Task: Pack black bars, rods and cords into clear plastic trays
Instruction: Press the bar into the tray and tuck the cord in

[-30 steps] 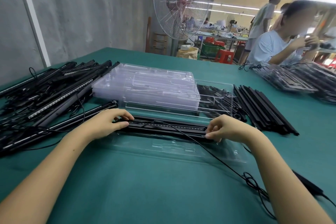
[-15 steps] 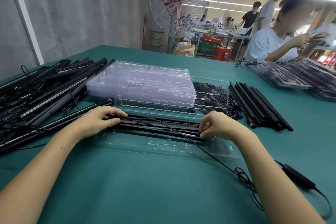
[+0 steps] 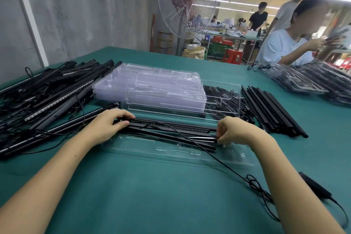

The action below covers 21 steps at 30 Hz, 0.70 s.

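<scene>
A clear plastic tray (image 3: 171, 150) lies open on the green table in front of me, its lid (image 3: 220, 112) folded back. Black bars (image 3: 171, 126) lie lengthwise in the tray. My left hand (image 3: 108, 125) grips the left end of the bars, thumb on the near side. My right hand (image 3: 233, 131) has curled fingers pinching the right end of a thin black rod (image 3: 182, 137) that lies slanted across the tray. A black cord (image 3: 218, 159) runs from the bars over the tray's edge to a black adapter (image 3: 315, 186) at the right.
A heap of black light bars with cords (image 3: 47, 93) fills the left side. A stack of clear trays (image 3: 152, 85) sits behind, with black rods (image 3: 271, 108) to its right. A seated person (image 3: 284, 45) works over packed trays (image 3: 307, 80) at the far right. A standing fan (image 3: 188, 2) is beyond the table.
My right hand has slid nearer to me and now pinches the thin rod's end, which lies slanted. The left hand stays on the bars' left end.
</scene>
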### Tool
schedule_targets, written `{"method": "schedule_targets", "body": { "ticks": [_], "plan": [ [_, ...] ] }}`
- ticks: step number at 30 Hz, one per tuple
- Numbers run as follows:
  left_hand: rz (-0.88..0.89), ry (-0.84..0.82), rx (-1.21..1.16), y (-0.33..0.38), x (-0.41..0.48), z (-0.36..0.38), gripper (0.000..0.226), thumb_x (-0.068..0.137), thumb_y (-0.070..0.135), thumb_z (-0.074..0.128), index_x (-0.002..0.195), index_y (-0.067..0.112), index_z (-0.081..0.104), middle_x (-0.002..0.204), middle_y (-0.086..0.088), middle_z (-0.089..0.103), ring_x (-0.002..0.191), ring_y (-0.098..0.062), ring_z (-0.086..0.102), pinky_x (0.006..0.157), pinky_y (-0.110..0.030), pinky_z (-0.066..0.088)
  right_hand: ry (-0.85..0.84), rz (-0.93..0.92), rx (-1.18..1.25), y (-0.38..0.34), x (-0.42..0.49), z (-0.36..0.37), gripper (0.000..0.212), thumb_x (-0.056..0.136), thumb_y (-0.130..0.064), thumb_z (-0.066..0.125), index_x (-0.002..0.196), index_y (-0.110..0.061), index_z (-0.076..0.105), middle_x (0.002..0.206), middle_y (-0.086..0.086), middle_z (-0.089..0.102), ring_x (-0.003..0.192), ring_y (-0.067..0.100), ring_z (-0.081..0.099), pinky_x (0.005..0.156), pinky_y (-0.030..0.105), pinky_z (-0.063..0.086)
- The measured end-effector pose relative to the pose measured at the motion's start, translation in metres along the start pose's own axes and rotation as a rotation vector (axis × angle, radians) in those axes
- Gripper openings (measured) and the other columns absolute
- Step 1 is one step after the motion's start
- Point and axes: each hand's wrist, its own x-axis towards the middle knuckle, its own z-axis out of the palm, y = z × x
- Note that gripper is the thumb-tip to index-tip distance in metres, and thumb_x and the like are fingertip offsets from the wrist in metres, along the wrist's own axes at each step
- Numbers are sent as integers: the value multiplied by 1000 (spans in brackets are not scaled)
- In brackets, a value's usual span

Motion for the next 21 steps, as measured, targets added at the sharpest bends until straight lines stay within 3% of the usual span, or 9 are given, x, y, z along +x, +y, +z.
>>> {"method": "schedule_targets", "body": {
  "ticks": [14,21],
  "plan": [
    [-28,25,13,-2,-1,3,21,92,15,58,103,32,65,105,14,62,102,-7,54,86,-24,36,46,-40,142,2,0,6,16,79,-18,74,68,-22,63,66,-8,61,56,5,55,49,14,40],
    [-39,-33,64,-6,1,4,18,86,33,65,98,43,57,105,11,60,101,-10,53,87,-30,40,79,-48,156,-1,-1,6,12,81,-23,72,73,-18,64,64,-6,62,55,6,56,51,17,43]
  ]
}}
